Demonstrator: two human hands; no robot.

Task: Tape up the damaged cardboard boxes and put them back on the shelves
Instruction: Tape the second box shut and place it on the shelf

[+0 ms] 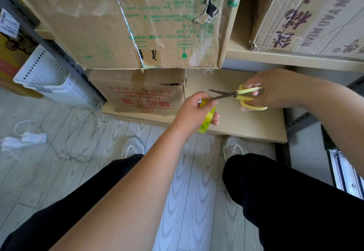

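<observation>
Left hand (194, 111), just right of frame centre, grips a yellow-green roll of clear adhesive tape (207, 121); fingers are curled over the roll's upper rim, thumb side toward the blades. Right hand (274, 89), at 3 o'clock from the left hand, holds yellow-handled scissors with dark metal blades (239, 96), fingers curled through the handle loops. Blades are slightly parted and point toward 9 o'clock, with the tips meeting the left hand just above the roll.

At 12 o'clock, a large brown cardboard box with green print and torn, tape-patched faces (137, 20) sits on the upper pale wooden shelf (295, 58). At 1 o'clock, a second cardboard box with purple lettering (315, 14) rests on the same shelf. Below, at 10 o'clock from the left hand, a smaller cardboard box with red print (141, 93) stands on the lower wooden shelf board (246, 120), its top edge torn.

At 9 o'clock, a white perforated plastic basket (53, 77) leans against the grey metal upright (65, 54); white cables (78, 132) lie on the pale floor.
</observation>
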